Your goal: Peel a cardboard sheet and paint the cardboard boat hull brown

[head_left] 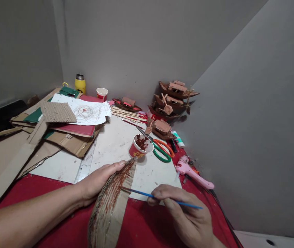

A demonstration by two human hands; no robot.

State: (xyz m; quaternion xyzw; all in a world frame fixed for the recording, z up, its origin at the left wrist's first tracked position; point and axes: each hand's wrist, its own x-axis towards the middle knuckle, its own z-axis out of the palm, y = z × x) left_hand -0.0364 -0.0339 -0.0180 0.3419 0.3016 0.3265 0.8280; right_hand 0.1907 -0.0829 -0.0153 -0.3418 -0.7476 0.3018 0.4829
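Note:
My left hand [95, 182] grips a curved piece of corrugated cardboard [110, 210] near its upper end, thumb on the top edge. Reddish-brown paint streaks run along the cardboard's ridges, and a plain tan strip lies on its right side. In my right hand [183, 210] is a thin blue paintbrush [144, 193], pinched between thumb and fingers. The brush tip touches the painted ridges. Just beyond the cardboard's top end stands a red and white paper cup [133, 151] with brown paint smeared inside.
Scissors [162, 151] with orange and green handles lie right of the cup. A pink glue gun [195, 175] rests farther right. Several brown model boats [179, 90] are stacked at the back. Cardboard sheets [69, 141] and a drawing [84, 112] pile up left, near a yellow bottle [80, 85].

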